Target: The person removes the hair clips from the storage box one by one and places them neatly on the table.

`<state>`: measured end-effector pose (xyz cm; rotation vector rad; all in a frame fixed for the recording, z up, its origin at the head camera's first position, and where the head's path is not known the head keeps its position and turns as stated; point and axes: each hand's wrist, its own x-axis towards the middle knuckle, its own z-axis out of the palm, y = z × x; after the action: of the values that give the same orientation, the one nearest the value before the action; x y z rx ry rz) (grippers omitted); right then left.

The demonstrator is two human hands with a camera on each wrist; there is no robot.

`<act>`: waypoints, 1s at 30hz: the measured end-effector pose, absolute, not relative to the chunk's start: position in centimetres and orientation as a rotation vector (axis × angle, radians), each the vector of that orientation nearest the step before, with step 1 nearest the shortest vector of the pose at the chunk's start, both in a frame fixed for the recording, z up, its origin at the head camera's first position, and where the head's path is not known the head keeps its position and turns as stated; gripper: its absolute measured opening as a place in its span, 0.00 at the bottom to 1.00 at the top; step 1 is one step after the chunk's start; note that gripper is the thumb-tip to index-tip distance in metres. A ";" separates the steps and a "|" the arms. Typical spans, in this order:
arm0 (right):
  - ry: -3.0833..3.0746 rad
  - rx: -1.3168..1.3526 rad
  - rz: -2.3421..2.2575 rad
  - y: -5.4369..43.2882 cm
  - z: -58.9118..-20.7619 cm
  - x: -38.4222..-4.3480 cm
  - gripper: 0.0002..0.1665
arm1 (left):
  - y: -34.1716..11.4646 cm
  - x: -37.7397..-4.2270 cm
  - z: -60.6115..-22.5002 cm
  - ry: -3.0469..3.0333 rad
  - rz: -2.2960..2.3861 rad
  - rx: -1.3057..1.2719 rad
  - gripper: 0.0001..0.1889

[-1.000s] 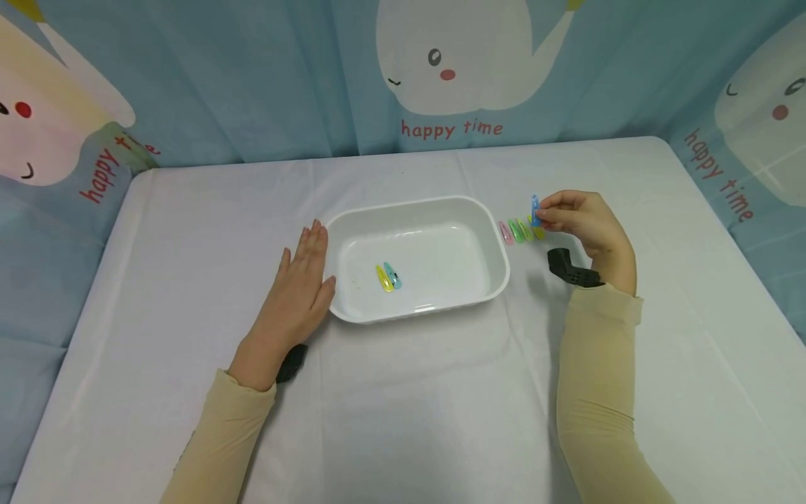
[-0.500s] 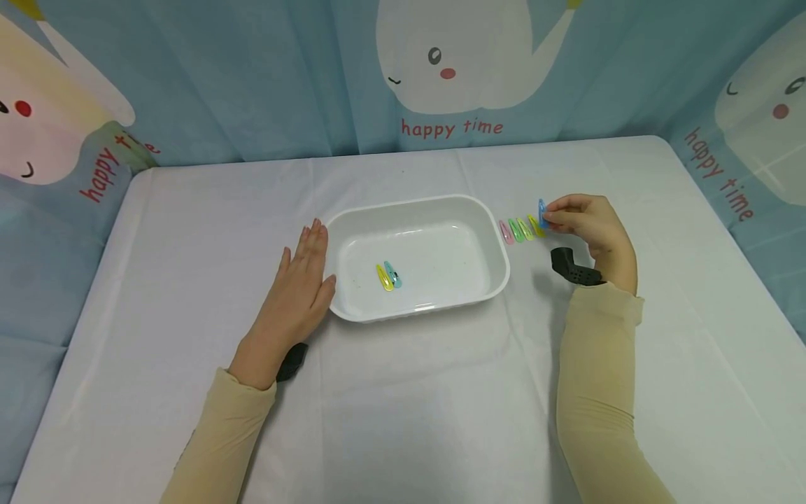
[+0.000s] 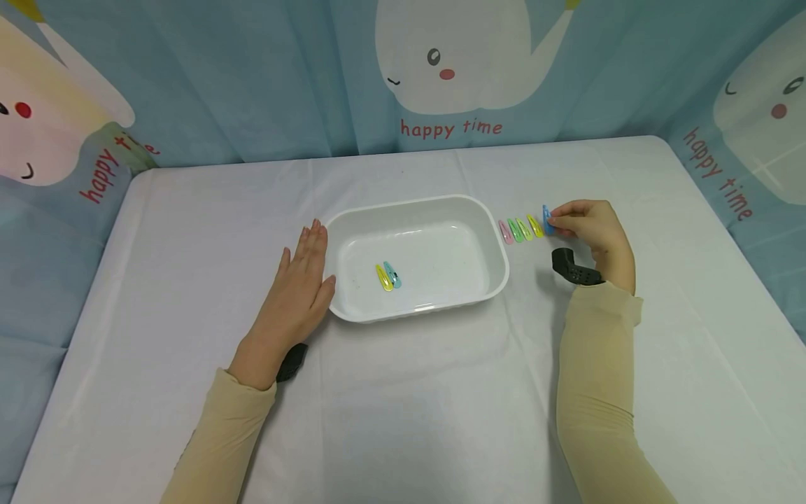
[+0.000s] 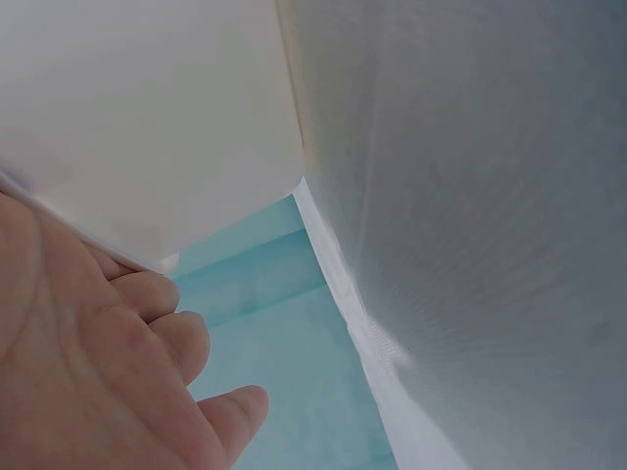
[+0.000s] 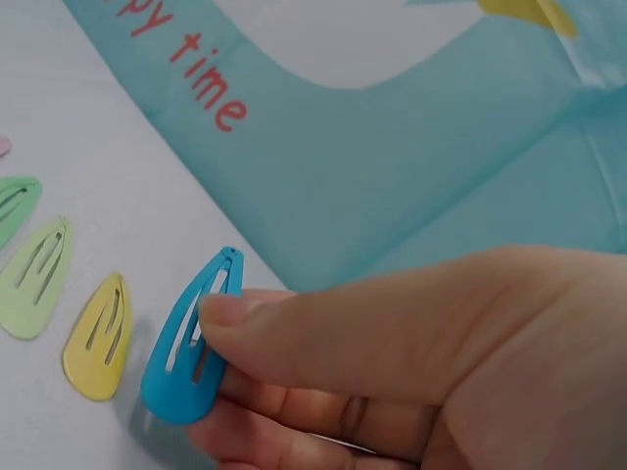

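Note:
Between thumb and fingers, my right hand (image 3: 595, 227) pinches a blue snap hair clip (image 5: 176, 362), held close over the cloth at the right end of a row. That row has a pink clip (image 3: 506, 232), a green clip (image 3: 515, 230), a pale yellow-green clip (image 5: 36, 279) and a yellow clip (image 5: 96, 343), lying side by side. Fingers straight, my left hand (image 3: 292, 290) rests along the left side of a white rectangular dish (image 3: 415, 313). Inside the dish lie a yellow clip (image 3: 384, 278) and a light blue clip (image 3: 393, 275).
A white cloth (image 3: 428, 406) covers the table. Blue curtains (image 3: 264, 84) with cartoon prints hang along its back and sides. A black wrist mount (image 3: 574, 269) sits on the right wrist, and another black mount (image 3: 292, 362) on the left.
My right hand has moved slightly right and toward me with the blue hair clip, from over the yellow clip to beside it. The left hand and the dish stay put.

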<state>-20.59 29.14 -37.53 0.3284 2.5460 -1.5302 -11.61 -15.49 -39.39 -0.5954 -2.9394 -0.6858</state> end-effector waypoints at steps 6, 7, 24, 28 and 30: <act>2.597 0.331 -1.432 29.0 -37.7 -20.6 0.13 | -15.5 -11.6 -39.4 -2.939 -0.686 -0.592 0.33; 2.598 0.332 -1.419 29.0 -37.8 -20.6 0.15 | -15.5 -11.6 -39.4 -2.939 -0.687 -0.591 0.33; 2.741 0.336 -1.152 28.3 -38.2 -21.1 0.18 | -15.4 -11.6 -39.4 -2.943 -0.690 -0.588 0.33; 2.751 0.347 -1.127 28.3 -38.2 -21.2 0.17 | -15.5 -11.6 -39.4 -2.938 -0.687 -0.591 0.33; 2.755 0.350 -1.119 28.3 -38.2 -21.2 0.17 | -15.5 -11.6 -39.4 -2.937 -0.689 -0.593 0.33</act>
<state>-21.15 28.26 -38.16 0.3503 2.7550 -1.1189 -11.64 -15.48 -39.39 -0.5934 -2.9368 -0.6894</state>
